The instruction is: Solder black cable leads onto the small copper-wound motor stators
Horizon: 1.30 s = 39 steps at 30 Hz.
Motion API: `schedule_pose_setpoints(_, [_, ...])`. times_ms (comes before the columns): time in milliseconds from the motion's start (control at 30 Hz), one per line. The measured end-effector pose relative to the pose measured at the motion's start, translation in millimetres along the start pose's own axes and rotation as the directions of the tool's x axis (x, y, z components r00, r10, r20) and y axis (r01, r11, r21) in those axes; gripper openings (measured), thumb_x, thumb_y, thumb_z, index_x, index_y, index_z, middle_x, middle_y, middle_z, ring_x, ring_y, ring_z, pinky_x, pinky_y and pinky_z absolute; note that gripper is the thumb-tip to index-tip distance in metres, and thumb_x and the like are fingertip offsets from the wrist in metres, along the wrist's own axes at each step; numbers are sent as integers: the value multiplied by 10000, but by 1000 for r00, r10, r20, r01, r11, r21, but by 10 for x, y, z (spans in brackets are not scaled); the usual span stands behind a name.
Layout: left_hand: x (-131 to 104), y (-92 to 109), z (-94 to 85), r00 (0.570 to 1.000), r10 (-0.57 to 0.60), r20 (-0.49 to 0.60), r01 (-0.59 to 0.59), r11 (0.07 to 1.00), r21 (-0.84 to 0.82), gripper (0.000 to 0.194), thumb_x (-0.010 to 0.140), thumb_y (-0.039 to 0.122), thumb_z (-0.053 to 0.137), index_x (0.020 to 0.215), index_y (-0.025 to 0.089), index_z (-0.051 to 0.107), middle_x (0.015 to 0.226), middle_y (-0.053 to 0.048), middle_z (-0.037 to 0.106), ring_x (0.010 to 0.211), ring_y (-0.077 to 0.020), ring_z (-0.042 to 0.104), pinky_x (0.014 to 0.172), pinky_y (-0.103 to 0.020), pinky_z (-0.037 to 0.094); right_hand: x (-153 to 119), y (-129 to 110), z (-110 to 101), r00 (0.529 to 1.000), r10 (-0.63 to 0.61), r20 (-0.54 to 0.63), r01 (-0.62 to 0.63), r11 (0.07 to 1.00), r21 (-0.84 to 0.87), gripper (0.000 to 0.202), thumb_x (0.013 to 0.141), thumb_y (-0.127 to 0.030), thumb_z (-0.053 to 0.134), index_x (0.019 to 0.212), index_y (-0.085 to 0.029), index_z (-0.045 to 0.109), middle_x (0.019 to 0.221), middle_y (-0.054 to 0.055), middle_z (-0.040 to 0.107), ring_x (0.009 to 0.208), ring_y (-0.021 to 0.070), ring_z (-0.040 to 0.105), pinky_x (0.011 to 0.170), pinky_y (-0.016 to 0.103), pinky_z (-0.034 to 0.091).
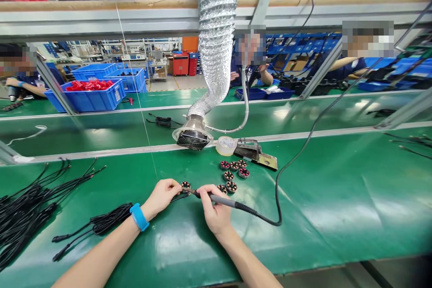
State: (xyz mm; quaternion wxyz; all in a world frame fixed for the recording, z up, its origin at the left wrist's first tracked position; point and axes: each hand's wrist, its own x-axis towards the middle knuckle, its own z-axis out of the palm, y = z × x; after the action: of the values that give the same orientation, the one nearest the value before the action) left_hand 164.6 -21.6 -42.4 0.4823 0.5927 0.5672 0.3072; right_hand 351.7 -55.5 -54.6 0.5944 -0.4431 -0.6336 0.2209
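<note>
My right hand (216, 209) is wrapped round the grey handle of a soldering iron (221, 200), whose tip points left at a small round coil part (185, 185). On the other side of that part, my left hand (164, 195), with a blue wristband (139, 217), is closed in a pinch; what its fingertips hold is too small to make out. A thin white wire (144, 128) hangs down toward it. A black cable runs from the coil part behind my left hand to a coiled bundle (113, 219). Several similar coil parts (228, 176) lie to the right.
A fume extractor hose (216, 49) hangs above, its fan (192, 140) over the green table (320, 198). Tape roll (226, 145) and soldering stand (258, 155) sit behind the parts. Many black cables (27, 207) lie left. The iron's cord (277, 189) loops right. People work beyond blue bins (97, 99).
</note>
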Motion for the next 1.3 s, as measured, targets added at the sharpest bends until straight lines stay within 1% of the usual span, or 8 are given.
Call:
schedule_pose_setpoints(167, [-13,3,1,1000,10,-5,-10,1000,9,383,792,523,607,733,146,642,677,-11,578,646,-148,442,601,-265,303,-1,-4,6,1000,-3,17,2,1000,11,243,971,-284,521,778,-221,655,700,0,695,644,164,665,626,265,503])
schedule_pose_setpoints(367, [-3,2,-2,1000,-2,4,2,1000,-7,423,777,559,616,753,139,657,676,-11,582,643,-146,436,604,-267,297,12,-17,-3,999,8,-51,-6,999,42,255,975,-292,514,777,-215,657,718,11,698,667,171,666,643,272,516])
schedule_pose_setpoints(533, [-2,18,2,1000,-6,8,6,1000,-14,422,759,572,617,738,151,639,686,-17,589,649,-150,442,618,-269,309,19,-30,-7,997,24,-78,-21,999,41,269,978,-313,509,778,-216,660,716,21,695,665,178,663,637,285,521])
schedule_pose_setpoints(1067, [-8,-23,0,1000,25,-3,-25,1000,-3,409,804,541,607,743,140,657,686,-26,591,652,-151,437,606,-265,313,1,-18,11,999,46,-12,-45,998,53,253,972,-308,528,780,-218,666,721,14,702,667,174,666,634,276,524])
schedule_pose_setpoints(1200, [-4,-20,-2,1000,9,5,-9,1000,3,407,805,545,602,735,146,648,670,-14,568,639,-145,422,594,-261,292,6,-30,-6,998,47,-41,-45,998,53,268,972,-311,519,768,-216,667,716,21,700,663,178,662,631,286,524])
schedule_pose_setpoints(1300, [0,-21,-2,1000,-1,13,1,1000,6,407,798,548,610,751,147,658,688,-16,584,642,-146,434,595,-260,294,11,-32,-19,996,51,-73,-47,998,48,272,968,-325,520,774,-215,676,717,25,703,659,182,663,621,289,524])
